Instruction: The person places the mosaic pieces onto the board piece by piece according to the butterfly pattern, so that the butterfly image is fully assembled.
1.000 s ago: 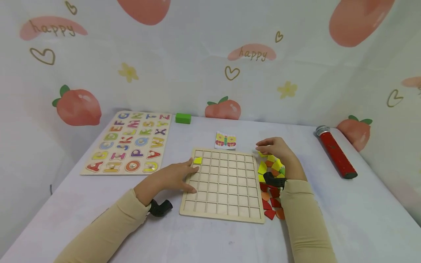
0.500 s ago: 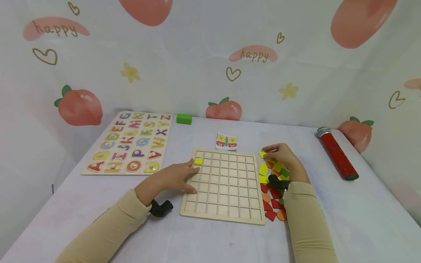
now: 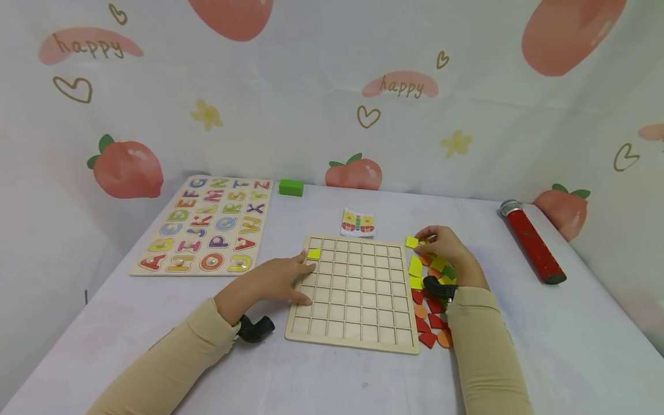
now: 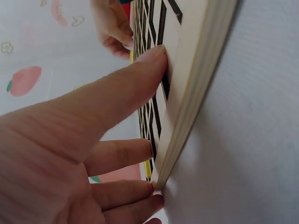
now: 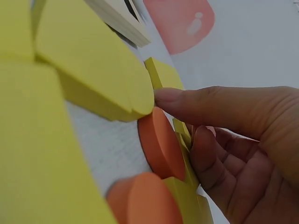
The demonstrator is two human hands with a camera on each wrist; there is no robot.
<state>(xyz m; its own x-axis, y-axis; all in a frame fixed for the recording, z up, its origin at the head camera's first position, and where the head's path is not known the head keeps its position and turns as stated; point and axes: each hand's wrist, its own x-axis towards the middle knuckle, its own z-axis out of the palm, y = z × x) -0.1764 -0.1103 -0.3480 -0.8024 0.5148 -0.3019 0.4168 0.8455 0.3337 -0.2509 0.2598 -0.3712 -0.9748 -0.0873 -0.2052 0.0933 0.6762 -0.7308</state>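
One grid board (image 3: 354, 299), one letter board (image 3: 226, 253), one card (image 3: 358, 223), one block (image 3: 291, 187), one microphone (image 3: 531, 242); loose tiles (image 3: 415, 266), count unclear.

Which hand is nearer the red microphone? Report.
Right. The right hand is at the yellow pieces, left of the red microphone; the left hand, farther left, touches the grid board.

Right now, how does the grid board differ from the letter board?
The grid board has square cells; the letter board carries colourful letters. The left hand touches the grid board; no hand touches the letter board. The grid board lies centrally, the letter board further left. Both are pale and lie flat.
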